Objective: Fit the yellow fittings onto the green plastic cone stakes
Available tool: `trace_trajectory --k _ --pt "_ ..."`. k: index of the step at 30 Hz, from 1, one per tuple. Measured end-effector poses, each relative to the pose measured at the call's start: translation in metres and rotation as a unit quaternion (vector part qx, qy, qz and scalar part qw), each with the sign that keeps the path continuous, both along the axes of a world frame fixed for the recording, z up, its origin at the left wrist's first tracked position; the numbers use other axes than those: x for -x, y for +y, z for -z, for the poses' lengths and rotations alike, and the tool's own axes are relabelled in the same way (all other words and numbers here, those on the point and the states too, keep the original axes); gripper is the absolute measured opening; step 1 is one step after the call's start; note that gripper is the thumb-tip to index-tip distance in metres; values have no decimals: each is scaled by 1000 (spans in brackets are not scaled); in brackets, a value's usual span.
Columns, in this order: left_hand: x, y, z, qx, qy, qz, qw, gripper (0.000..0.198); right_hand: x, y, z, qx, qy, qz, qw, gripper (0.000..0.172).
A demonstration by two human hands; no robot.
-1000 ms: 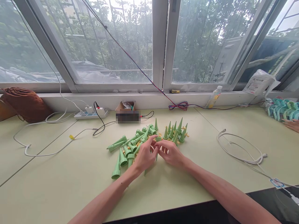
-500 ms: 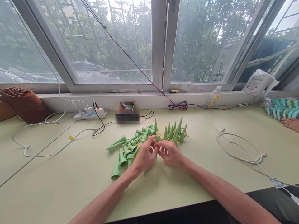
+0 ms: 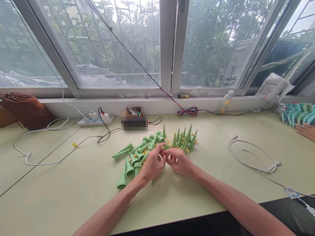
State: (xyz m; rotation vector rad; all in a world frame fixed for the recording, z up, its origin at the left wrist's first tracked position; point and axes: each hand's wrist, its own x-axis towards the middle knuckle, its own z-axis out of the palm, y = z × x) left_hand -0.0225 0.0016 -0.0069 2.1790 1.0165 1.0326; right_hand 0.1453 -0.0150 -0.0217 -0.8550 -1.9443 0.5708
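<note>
My left hand [image 3: 153,164] and my right hand [image 3: 180,160] meet over the table, fingers closed around one green plastic watering spike [image 3: 166,147]. Its threaded collar shows above the fingers and its tip points down; the middle is hidden by the fingers. To the left, beside and partly behind my left hand, lies a loose pile of green spikes [image 3: 121,178] with small yellow valves among them. Past my right hand stands a group of spikes [image 3: 189,132] with points up, yellow valves at their bases.
Coiled white cable [image 3: 253,167] lies at the right. A power strip [image 3: 94,120], a small open cardboard box [image 3: 133,112] and a bottle [image 3: 224,102] stand along the back. Another person's hand [image 3: 305,131] touches teal hangers [image 3: 299,113] at far right. The table's front edge runs below my forearms.
My hands stay almost in place, with the spike still between them. At far right, the other person's hand has shifted slightly beside the hangers.
</note>
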Motion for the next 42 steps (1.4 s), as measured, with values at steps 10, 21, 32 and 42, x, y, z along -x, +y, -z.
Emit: trace_trajectory --k 10,21,32,42 --pt "0 -1 -1 1 1 -1 1000 37 0 -1 -2 -1 0 -3 1000 20" --pt "1 -1 0 -2 2 1 1000 37 0 0 -1 2 -15 1 1000 16" --pt "0 -1 -1 -14 4 2 1000 37 -1 1 2 9 -25 5 1000 17" --pt "0 -1 -1 -10 13 -4 1000 37 -1 1 1 4 -23 -2 1000 17"
